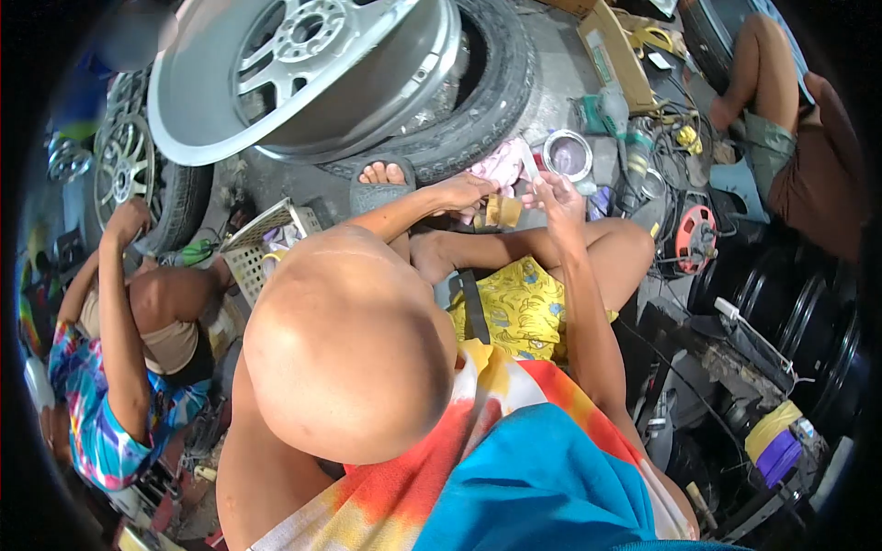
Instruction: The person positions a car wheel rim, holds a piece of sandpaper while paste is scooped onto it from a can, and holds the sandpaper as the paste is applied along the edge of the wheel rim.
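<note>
My right hand [557,198] is closed on a thin pale flat strip [530,165], which points up and away from me. Just beyond it stands an open round tin [568,154] with greyish-purple stuff inside. My left hand [464,193] is across from it, fingers bent together; whatever they pinch is too small to make out. Below its fingertips is a tan, folded-looking piece [503,211]. A crumpled pink cloth [501,165] lies right behind both hands. My bent knee [349,344] fills the middle of the view and covers part of my left arm.
A large silver wheel rim [303,73] leans over a black tire [501,101] ahead. Left sits a person in a colorful shirt [101,404], beside a cream plastic basket [246,271]. Another person's leg [767,69] is upper right. Power tools [614,110], cables and a red reel [695,239] crowd the right.
</note>
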{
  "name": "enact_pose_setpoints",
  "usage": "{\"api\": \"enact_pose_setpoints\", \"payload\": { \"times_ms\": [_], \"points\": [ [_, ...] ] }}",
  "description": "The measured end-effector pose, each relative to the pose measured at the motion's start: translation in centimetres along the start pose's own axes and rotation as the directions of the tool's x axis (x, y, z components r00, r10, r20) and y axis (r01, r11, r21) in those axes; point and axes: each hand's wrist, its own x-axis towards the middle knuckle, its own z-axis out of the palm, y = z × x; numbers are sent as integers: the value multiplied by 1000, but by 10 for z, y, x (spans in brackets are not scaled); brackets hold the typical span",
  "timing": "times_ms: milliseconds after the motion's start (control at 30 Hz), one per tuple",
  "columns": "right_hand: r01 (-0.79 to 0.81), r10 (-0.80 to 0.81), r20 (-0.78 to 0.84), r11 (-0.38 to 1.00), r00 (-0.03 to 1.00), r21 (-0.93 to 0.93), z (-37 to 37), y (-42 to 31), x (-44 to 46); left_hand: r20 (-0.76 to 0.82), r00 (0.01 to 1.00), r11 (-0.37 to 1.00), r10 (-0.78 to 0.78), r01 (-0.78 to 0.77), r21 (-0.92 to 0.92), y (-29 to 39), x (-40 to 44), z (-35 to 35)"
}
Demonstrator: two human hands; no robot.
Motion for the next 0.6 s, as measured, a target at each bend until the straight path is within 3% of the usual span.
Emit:
{"api": "enact_pose_setpoints", "payload": {
  "times_ms": [33,67,100,167,200,267,300,333,400,533,567,600],
  "points": [
    [5,-5,6,1000,1000,20,3,3,1,-74,982,902,174,-128,413,0,1,-3],
    [12,-13,16,999,1000,41,6,6,2,-69,929,627,363,-189,756,-1,-1,-8],
    [-35,35,2,999,999,-41,11,-3,0,-62,931,625,359,-190,757,0,-5,-17],
    [-82,87,38,989,995,-126,5,10,4,-29,987,325,156,-24,945,0,-14,-30],
    [-121,141,79,969,987,-216,3,17,4,-23,989,325,149,-27,945,-4,-16,-26],
    [-86,116,124,971,986,-223,5,29,7,-240,961,429,139,160,889,-12,-23,-19],
    [-69,112,108,939,988,-337,6,34,8,-241,960,438,140,158,885,-11,-21,-18],
    [-52,105,94,891,990,-450,8,37,8,-266,962,525,64,194,828,-7,-18,-18],
    [-67,109,69,892,992,-447,9,39,9,-285,954,671,-91,270,690,1,-12,-15],
    [-5,38,40,787,998,-617,6,39,6,-375,925,643,57,253,723,-19,15,-6],
    [23,15,57,797,998,-603,5,42,5,-438,897,714,-65,348,607,-17,18,-6],
    [50,-8,74,808,997,-587,4,45,6,-426,903,706,-56,338,623,-18,21,-10]
  ]
}}
